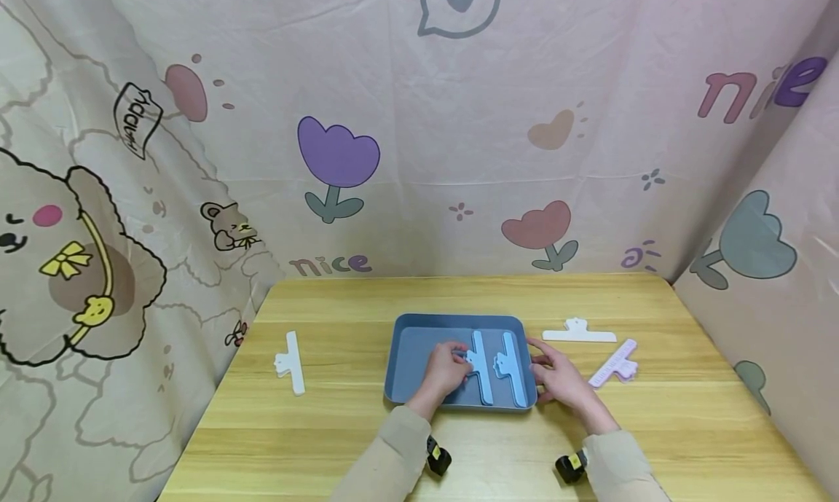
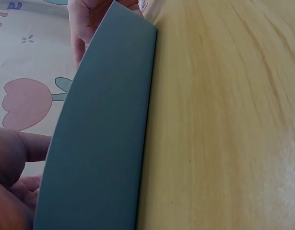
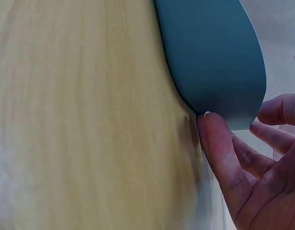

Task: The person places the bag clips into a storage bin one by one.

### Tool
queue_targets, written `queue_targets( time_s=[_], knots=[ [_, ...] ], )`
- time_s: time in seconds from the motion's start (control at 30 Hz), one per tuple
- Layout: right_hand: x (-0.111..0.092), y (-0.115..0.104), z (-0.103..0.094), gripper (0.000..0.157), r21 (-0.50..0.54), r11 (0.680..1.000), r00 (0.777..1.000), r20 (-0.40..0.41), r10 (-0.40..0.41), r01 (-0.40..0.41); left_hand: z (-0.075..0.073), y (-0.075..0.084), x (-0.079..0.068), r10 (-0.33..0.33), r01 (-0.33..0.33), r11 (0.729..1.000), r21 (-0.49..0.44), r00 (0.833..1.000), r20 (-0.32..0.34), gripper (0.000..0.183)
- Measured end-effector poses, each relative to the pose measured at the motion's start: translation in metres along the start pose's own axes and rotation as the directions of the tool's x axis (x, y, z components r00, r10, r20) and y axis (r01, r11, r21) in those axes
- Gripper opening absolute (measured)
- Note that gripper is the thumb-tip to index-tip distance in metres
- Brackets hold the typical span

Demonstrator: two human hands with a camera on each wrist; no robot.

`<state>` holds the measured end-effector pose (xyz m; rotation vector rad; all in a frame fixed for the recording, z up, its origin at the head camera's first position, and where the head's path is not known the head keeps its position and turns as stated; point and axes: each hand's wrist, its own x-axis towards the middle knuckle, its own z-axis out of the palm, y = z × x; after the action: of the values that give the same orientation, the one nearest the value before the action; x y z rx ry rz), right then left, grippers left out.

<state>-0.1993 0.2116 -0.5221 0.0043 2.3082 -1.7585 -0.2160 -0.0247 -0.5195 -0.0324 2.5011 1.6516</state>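
A shallow blue-grey tray (image 1: 419, 329) lies on the table, with two light-blue bag clips in it. My left hand (image 1: 447, 371) reaches over the near wall and pinches the lever of the left blue clip (image 1: 481, 367). The right blue clip (image 1: 514, 369) lies to its right, roughly parallel. My right hand (image 1: 560, 374) touches the tray's right end from outside, its fingers fairly straight. In the right wrist view, the thumb (image 3: 223, 153) rests by the tray's lower corner. The near tray wall (image 2: 101, 120) hides the clips in the left wrist view.
A white clip (image 1: 296, 363) lies on the table's left part. To the right of the tray are another white clip (image 1: 580, 332) and a pale purple clip (image 1: 615, 365), close beyond my right hand. A printed curtain (image 1: 426, 232) hangs behind the wooden table (image 1: 314, 444).
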Motion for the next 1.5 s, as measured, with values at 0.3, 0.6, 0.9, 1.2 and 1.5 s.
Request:
queue_targets(
  time_s=[0.3,0.6,0.9,1.2,1.5],
  knots=[
    [0.000,0.001,0.002,0.058,-0.009,1.000,1.000,0.000,0.003,-0.003,0.001,0.000,0.000,0.003,-0.002,1.000,-0.007,0.999,0.032,0.033],
    [0.001,0.002,0.000,0.057,-0.008,1.000,1.000,-0.003,0.009,-0.009,0.000,0.002,-0.002,0.038,-0.044,0.998,0.054,0.994,0.106,0.039],
    [0.001,0.003,0.000,0.057,-0.018,1.000,1.000,0.000,-0.002,0.002,-0.010,0.008,-0.008,0.044,-0.047,0.999,0.017,0.989,0.143,0.044],
    [0.001,0.002,-0.001,0.058,-0.010,1.000,1.000,0.002,-0.002,0.002,-0.055,0.011,-0.020,0.154,-0.154,0.988,0.000,0.987,0.043,0.035],
    [0.000,0.001,0.000,0.059,-0.011,1.000,1.000,0.000,0.004,-0.004,-0.115,0.000,-0.030,0.199,-0.201,0.980,-0.004,0.974,-0.109,0.037]
  ],
)
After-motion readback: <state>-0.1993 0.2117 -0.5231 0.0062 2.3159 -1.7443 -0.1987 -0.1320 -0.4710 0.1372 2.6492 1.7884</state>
